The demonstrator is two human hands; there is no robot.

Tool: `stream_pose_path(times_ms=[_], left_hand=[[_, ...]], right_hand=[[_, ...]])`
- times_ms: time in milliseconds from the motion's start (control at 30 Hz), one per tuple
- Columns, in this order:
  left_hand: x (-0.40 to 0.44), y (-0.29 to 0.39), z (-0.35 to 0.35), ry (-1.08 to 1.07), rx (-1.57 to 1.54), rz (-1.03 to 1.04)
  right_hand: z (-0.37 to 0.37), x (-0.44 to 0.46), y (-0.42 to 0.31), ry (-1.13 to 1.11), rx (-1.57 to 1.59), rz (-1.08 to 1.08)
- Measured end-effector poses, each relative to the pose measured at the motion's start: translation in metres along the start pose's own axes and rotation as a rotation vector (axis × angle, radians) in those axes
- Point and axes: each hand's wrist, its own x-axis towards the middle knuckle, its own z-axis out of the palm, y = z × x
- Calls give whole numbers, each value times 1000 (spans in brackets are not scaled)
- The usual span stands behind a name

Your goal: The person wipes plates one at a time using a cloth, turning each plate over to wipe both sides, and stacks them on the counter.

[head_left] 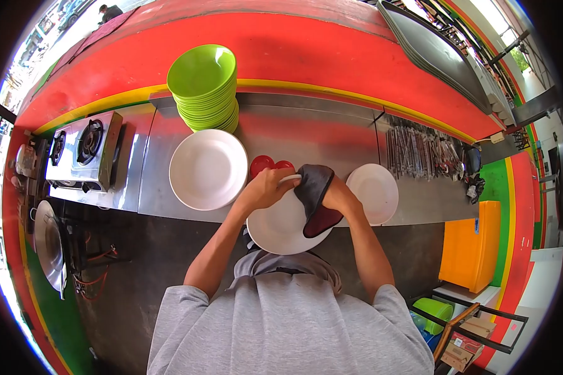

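Observation:
My left hand (266, 187) grips a small light-coloured item (289, 179), perhaps a spoon, whose far end goes into a dark cloth (315, 190). The cloth drapes from my right hand (339, 195), which is wrapped in part by it; its lower end shows dark red. Beneath both hands, a large white plate (280, 226) lies at the counter's front edge. Just beyond my left hand are small red dishes (261, 164). A white bowl or plate (208, 169) stands to the left, another white plate (373, 194) to the right.
Green bowls (205, 81) are stacked at the back left of the metal counter (331, 134). A gas stove (84, 150) stands far left, a wok (49, 240) below it. Cutlery (419, 150) lies at right, above an orange box (470, 250). Trays (435, 53) rest on the red ledge.

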Motion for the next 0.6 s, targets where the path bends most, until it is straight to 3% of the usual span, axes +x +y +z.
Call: stream_pose_path(times_ms=[67, 167, 333, 533, 600], left_hand=[[-1, 0, 2, -50, -8, -41], [-5, 2, 11, 179, -114, 24], [-10, 6, 11, 309, -152, -203], [-14, -11, 19, 536, -228, -297], [-19, -11, 21, 590, -256, -319]], right_hand=[[2, 0, 2, 17, 12, -20], [3, 0, 6, 107, 32, -55], [2, -4, 36, 303, 40, -165], [16, -15, 63, 538, -320, -440], [26, -16, 65, 603, -342, -430]])
